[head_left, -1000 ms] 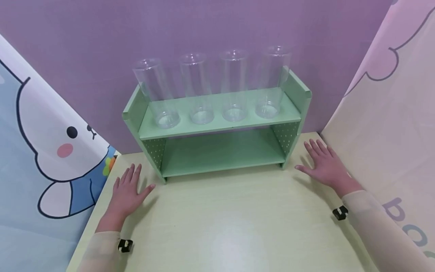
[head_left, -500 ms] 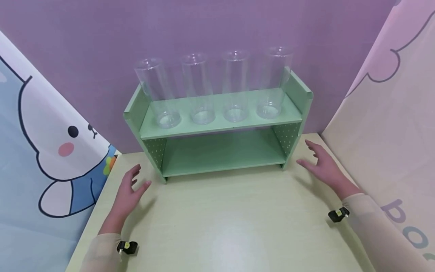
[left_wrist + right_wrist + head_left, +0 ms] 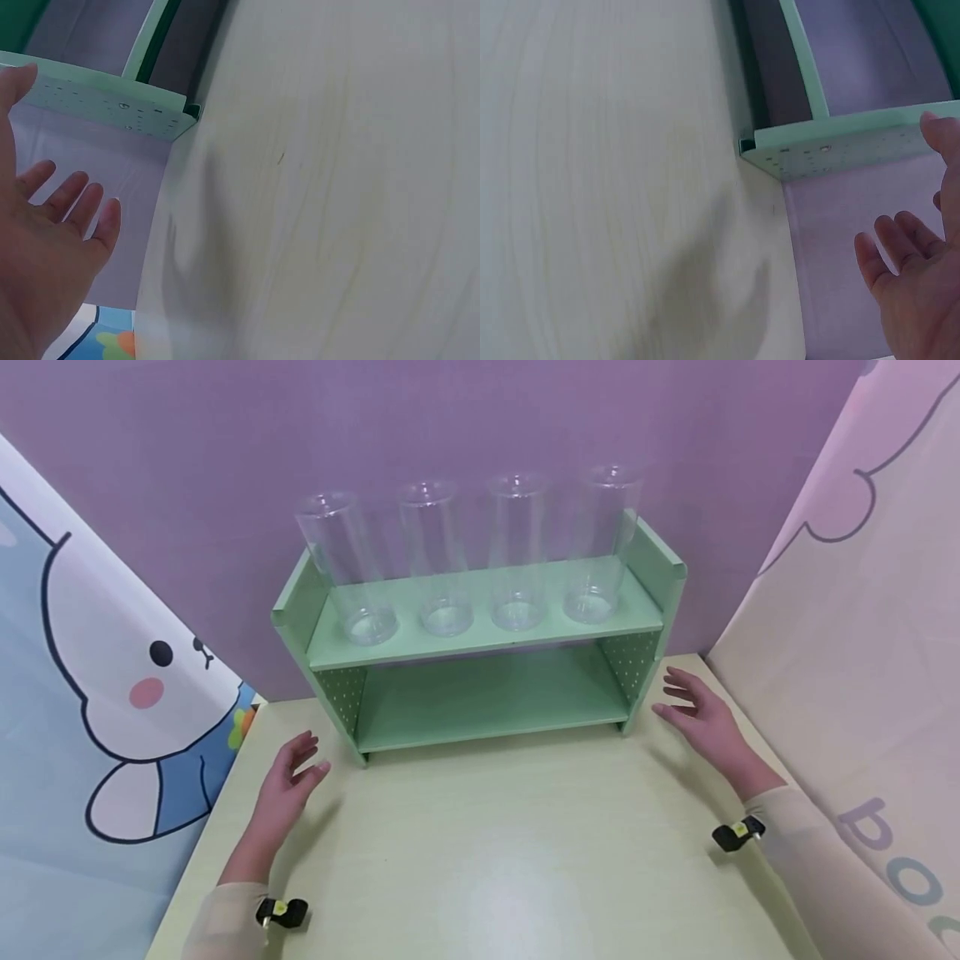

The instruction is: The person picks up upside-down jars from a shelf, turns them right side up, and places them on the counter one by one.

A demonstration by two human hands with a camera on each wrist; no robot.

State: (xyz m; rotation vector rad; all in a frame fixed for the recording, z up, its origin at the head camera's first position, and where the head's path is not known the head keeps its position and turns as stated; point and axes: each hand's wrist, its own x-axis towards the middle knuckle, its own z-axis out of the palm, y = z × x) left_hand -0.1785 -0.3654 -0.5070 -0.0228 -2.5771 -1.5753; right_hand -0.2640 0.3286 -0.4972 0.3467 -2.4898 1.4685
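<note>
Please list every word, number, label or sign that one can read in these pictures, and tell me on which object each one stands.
"po": large purple letters on the pale printed panel at the right, cut off by the picture's edge, so the word is incomplete.
Green shelf, four clear cups, table: no writing visible.
Rabbit panel at the left: a drawing only, no text.
Wrist views: no text.
</note>
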